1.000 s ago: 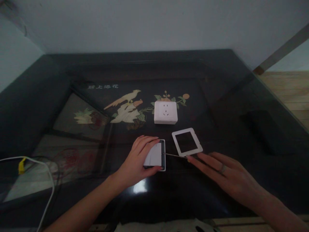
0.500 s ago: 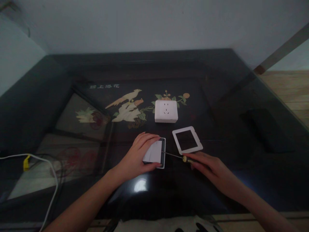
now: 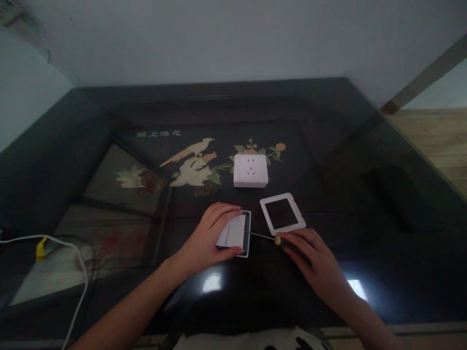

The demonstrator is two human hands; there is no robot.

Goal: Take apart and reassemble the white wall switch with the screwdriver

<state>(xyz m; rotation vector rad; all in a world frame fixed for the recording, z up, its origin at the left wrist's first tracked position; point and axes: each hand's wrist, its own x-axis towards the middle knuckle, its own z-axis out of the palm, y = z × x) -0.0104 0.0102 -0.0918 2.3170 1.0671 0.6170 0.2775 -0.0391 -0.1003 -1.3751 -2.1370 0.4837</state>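
My left hand point(image 3: 215, 233) is closed over a white wall switch or socket unit point(image 3: 234, 232), thumb on its near edge and fingers on its far edge. A dark inner border shows along the unit's right side. In my right hand point(image 3: 310, 253) is a screwdriver point(image 3: 280, 241), held by its handle with the thin shaft pointing left. Its tip meets the right edge of the unit; the exact contact point is too small to make out. Just beyond my right fingers lies a white square cover frame point(image 3: 283, 227). Farther back sits a white socket box point(image 3: 251, 171) with several slots.
A dark glass-topped table point(image 3: 204, 102) with a bird and flower picture spreads beneath everything. At left runs a white cable point(image 3: 82, 265) with a yellow tag point(image 3: 41, 248). A dark flat object point(image 3: 404, 199) lies at right. A wall point(image 3: 219, 43) rises behind the table.
My right hand has turned and its wrist sits more upright around the handle, with the fingers curled further over it. My left hand keeps its hold; the view has shifted slightly.
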